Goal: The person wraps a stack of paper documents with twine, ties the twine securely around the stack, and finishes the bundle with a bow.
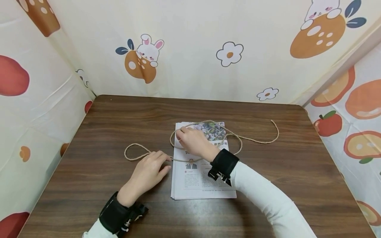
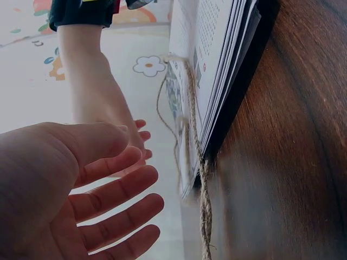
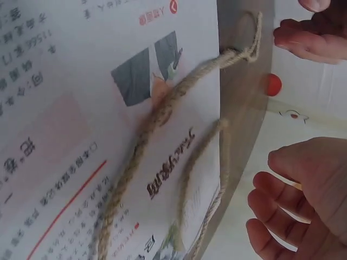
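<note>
A stack of printed papers (image 1: 205, 193) lies on the wooden table, with a beige rope (image 1: 268, 142) looped loosely over its upper half. One rope loop extends left of the stack, and a loose end curves off to the right. My left hand (image 1: 148, 170) is beside the stack's left edge, close to that left loop; its fingers spread loosely around nothing in the left wrist view. Over the upper left of the papers is my right hand (image 1: 196, 140). The right wrist view shows its fingers (image 3: 276, 192) loosely bent and holding nothing, with the rope lying apart from them.
The brown table (image 1: 297, 185) meets a printed cloth wall (image 1: 190, 66) at the back. More patterned cloth hangs on the left and right sides. Each wrist wears a black strap (image 1: 224, 165) with a small device.
</note>
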Tool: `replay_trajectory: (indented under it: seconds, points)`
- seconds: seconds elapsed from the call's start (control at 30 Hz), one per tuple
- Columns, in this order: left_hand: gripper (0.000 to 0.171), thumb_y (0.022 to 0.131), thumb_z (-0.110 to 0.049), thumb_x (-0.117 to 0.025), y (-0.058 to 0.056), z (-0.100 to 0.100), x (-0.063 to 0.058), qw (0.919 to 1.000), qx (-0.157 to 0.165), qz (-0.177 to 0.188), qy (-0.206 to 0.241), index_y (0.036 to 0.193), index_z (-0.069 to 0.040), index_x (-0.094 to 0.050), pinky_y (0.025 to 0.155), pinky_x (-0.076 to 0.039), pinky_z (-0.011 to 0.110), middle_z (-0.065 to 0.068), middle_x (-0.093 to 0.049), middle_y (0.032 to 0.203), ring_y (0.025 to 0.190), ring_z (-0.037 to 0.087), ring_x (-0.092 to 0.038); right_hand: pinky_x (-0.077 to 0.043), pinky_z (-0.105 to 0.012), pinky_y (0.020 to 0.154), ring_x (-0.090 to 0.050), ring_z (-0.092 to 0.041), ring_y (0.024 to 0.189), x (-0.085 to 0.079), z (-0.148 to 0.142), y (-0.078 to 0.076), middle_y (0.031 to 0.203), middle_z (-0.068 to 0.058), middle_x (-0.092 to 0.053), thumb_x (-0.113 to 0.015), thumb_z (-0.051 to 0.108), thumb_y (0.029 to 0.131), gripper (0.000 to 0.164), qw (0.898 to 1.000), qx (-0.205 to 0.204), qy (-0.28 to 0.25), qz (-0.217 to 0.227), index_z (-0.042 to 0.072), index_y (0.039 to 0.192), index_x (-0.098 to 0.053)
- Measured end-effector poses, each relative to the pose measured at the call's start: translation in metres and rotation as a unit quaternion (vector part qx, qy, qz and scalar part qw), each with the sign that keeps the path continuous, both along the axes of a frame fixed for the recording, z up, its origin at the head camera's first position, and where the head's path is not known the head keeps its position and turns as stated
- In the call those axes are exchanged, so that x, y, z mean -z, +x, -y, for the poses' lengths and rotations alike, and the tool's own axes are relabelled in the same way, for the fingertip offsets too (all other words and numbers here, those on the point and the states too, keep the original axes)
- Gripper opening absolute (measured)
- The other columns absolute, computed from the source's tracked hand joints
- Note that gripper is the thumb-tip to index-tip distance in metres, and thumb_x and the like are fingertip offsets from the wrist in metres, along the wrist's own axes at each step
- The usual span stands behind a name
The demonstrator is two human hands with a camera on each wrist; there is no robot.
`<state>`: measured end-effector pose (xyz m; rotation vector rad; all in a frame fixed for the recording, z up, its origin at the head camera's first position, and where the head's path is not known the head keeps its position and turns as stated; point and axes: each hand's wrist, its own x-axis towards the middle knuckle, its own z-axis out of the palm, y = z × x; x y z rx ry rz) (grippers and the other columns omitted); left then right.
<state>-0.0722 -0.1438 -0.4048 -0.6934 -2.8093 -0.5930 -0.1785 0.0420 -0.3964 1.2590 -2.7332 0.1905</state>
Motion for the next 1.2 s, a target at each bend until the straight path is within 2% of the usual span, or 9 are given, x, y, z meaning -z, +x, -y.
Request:
replay_trajectory:
  seconds: [0.13, 0.43, 0.53, 0.73, 0.9, 1.2]
  points:
    - [0.018, 0.076, -0.016, -0.072, -0.002, -0.001, 0.000, 1.0000, 0.004, -0.009, -0.001, 0.092, -0.012, -0.066, 0.075, -0.047, 0.033, -0.003, -0.061, 0.089, 0.083, 0.016, -0.058, -0.042, -0.024, 0.054, -0.055, -0.013, 0.068, -0.005, -0.013, -0.001, 0.087, -0.002, -0.058, -0.060, 0.014, 0.088, 0.005, 0.999, 0.007, -0.031, 0.029, 0.012, 0.091, -0.056]
    - [0.015, 0.078, -0.014, -0.071, -0.012, -0.009, -0.004, 0.9997, 0.020, -0.011, -0.012, 0.091, -0.013, -0.066, 0.067, -0.046, 0.029, -0.003, -0.061, 0.088, 0.078, 0.014, -0.055, -0.043, -0.026, 0.054, -0.054, -0.014, 0.066, -0.016, -0.051, -0.002, 0.084, -0.004, -0.058, -0.063, 0.010, 0.085, 0.006, 0.997, 0.036, -0.063, 0.015, 0.010, 0.091, -0.059]
    - [0.015, 0.076, -0.012, -0.072, -0.017, -0.014, -0.002, 0.9992, 0.033, -0.010, -0.022, 0.090, -0.013, -0.065, 0.066, -0.045, 0.029, -0.002, -0.059, 0.086, 0.076, 0.014, -0.054, -0.042, -0.024, 0.053, -0.054, -0.013, 0.065, -0.015, -0.061, 0.001, 0.083, -0.004, -0.057, -0.064, 0.010, 0.085, 0.006, 0.997, 0.035, -0.065, 0.008, 0.010, 0.090, -0.060]
    - [0.016, 0.075, -0.014, -0.073, -0.028, -0.027, 0.010, 0.9969, 0.048, 0.010, -0.062, 0.088, -0.014, -0.064, 0.068, -0.044, 0.030, -0.002, -0.058, 0.085, 0.076, 0.015, -0.053, -0.043, -0.025, 0.055, -0.054, -0.013, 0.067, -0.010, -0.075, 0.011, 0.082, -0.002, -0.057, -0.066, 0.011, 0.083, 0.008, 0.998, 0.023, -0.063, -0.007, 0.011, 0.087, -0.059]
    - [0.015, 0.074, -0.014, -0.073, -0.036, -0.038, 0.016, 0.9941, 0.062, 0.018, -0.087, 0.086, -0.013, -0.064, 0.071, -0.046, 0.032, 0.001, -0.060, 0.085, 0.080, 0.019, -0.055, -0.041, -0.025, 0.054, -0.053, -0.013, 0.066, -0.006, -0.080, 0.020, 0.081, -0.001, -0.056, -0.067, 0.012, 0.083, 0.009, 0.998, 0.021, -0.057, -0.003, 0.012, 0.087, -0.059]
    - [0.018, 0.077, -0.014, -0.072, -0.042, -0.047, 0.020, 0.9915, 0.054, 0.045, -0.109, 0.070, -0.015, -0.055, 0.059, -0.041, 0.029, -0.001, -0.051, 0.071, 0.069, 0.017, -0.051, -0.041, -0.024, 0.054, -0.054, -0.013, 0.067, -0.001, -0.083, 0.032, 0.080, 0.000, -0.056, -0.069, 0.011, 0.081, 0.012, 0.998, 0.012, -0.055, 0.008, 0.013, 0.087, -0.059]
